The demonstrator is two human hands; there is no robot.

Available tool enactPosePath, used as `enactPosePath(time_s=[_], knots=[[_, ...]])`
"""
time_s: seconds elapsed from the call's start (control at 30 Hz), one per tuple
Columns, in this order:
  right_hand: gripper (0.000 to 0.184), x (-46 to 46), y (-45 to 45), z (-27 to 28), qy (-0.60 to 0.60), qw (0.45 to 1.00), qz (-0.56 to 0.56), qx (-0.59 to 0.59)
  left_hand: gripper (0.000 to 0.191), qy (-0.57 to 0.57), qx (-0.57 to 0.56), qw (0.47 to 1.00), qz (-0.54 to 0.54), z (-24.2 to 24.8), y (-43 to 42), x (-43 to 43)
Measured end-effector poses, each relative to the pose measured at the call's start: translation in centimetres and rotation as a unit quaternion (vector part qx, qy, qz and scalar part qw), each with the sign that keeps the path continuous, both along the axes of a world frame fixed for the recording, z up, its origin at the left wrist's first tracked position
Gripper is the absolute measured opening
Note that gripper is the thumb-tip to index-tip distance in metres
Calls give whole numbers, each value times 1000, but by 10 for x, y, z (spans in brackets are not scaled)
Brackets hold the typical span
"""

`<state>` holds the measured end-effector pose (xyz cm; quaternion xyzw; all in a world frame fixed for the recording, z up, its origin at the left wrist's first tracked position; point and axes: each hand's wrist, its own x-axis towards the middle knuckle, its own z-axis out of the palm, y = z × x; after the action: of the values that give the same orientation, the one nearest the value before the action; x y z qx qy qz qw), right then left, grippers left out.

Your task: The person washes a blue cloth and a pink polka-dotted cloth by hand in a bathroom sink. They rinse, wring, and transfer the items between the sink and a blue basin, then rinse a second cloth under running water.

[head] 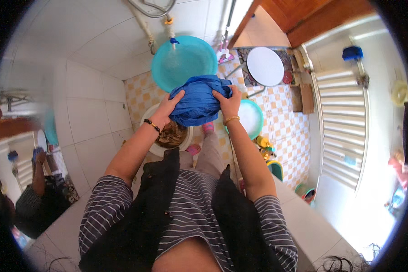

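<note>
A crumpled blue cloth (197, 100) is gripped at both sides, by my left hand (166, 108) and my right hand (228, 100). It is held in the air, in front of the near rim of a large turquoise basin (183, 61). Water runs into that basin from a wall tap with a blue handle (174, 40). Below my left hand stands a pale basin (152, 144) with brown cloth (171, 135) in it. Under my right wrist, a smaller green-rimmed basin (251, 118) holds whitish, sudsy liquid.
A round white stool (265, 66) stands on a dark patterned mat at the right. Yellow bottles (263, 141) and a green tub (275, 169) are on the checkered floor. A slatted white radiator (341, 125) lines the right wall; a pink-based mop or brush (224, 56) leans behind the basin.
</note>
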<state>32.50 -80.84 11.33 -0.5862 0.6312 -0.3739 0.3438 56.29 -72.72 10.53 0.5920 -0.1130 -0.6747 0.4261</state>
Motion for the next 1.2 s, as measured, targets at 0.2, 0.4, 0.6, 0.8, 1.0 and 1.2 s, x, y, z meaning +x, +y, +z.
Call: enactPosePath(time_s=[0.2,0.4,0.6,0.8,1.0,1.2], knots=[[40,63,-101,-61,69,989,131,-25,90,-74,72,987,121,-3,-60,15],[36,115,-158,-97,125,965,229,7,81,-129,136,963,192,-60,-103,28],[33,112,-186,-136,319,894,313,-25,80,-351,165,921,41,-118,-135,43],[44,146,-226,-103,223,887,403,-30,82,-524,171,829,-91,-117,-141,20],[42,212,-268,-121,351,823,445,-25,80,-557,137,788,-224,-148,-131,-3],[38,242,-280,-128,409,765,498,-6,79,-543,167,770,-289,-160,-139,3]])
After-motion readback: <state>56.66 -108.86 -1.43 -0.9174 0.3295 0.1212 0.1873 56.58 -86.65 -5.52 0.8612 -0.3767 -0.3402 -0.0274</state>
